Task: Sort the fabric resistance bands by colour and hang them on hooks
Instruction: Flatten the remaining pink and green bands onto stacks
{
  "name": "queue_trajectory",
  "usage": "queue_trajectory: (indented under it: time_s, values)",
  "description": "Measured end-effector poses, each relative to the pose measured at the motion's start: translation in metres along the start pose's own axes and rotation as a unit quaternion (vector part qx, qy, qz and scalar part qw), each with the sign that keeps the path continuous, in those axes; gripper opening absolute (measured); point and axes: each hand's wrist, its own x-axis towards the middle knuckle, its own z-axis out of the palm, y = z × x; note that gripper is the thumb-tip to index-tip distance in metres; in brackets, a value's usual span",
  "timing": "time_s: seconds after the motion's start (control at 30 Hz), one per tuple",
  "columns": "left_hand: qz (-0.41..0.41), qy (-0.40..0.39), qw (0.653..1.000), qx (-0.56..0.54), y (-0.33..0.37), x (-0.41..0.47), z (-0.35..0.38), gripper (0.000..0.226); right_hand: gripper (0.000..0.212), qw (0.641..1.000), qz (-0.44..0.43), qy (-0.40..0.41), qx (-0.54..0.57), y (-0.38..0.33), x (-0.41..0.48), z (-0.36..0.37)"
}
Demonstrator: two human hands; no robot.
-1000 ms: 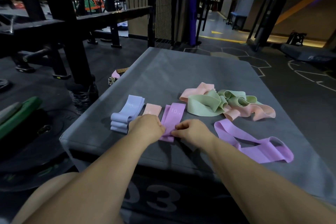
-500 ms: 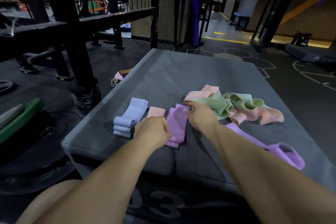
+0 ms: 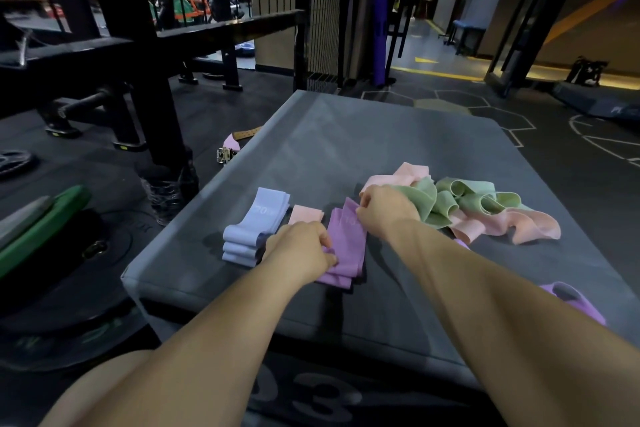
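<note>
The left hand (image 3: 300, 246) pinches the near end of a folded purple band (image 3: 347, 243) between thumb and curled fingers. The band is flat woven fabric, doubled over into a long rectangle with at least two layers showing at its near edge and faint pale print near its far end. It lies on the grey padded top of a large box (image 3: 346, 135), whose dark front face carries the pale numerals 03.

To the right, partly hidden under the right forearm, lies one loose purple band (image 3: 571, 302), an open soft loop.

Three tidy piles sit in a row. From the left:
- one pale blue pile (image 3: 254, 227), folded flat, with three rounded layers at its near end
- one small pink folded band (image 3: 306, 214), partly hidden behind the left hand
- the purple one between the hands

The right hand (image 3: 384, 213), fingers curled, grips the far end of that same purple band.

Just beyond it sits one tangled heap (image 3: 467, 208) of green and pink bands in ruffled, overlapping loops. How many are in it cannot be counted.

On the dark floor to the left lie a green weight plate (image 3: 45, 225) and, further off, a belt with a metal buckle (image 3: 228, 152).
</note>
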Motion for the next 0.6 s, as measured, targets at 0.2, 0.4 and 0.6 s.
queue_trajectory:
  time_s: [0.2,0.4,0.6]
  values:
    - [-0.01,0.029,0.994,-0.108,0.0,0.006,0.003,0.054,0.02,0.957,-0.031,0.017,0.289,-0.001,-0.008,-0.014]
    - [-0.001,0.037,0.972,-0.233,0.006,0.005,0.001,0.087,0.028,0.825,-0.029,-0.086,0.558,-0.008,-0.028,-0.031]
    - [0.007,-0.033,0.919,-0.393,0.006,-0.001,-0.003,0.04,0.026,0.791,-0.013,-0.104,0.602,-0.007,-0.034,-0.037]
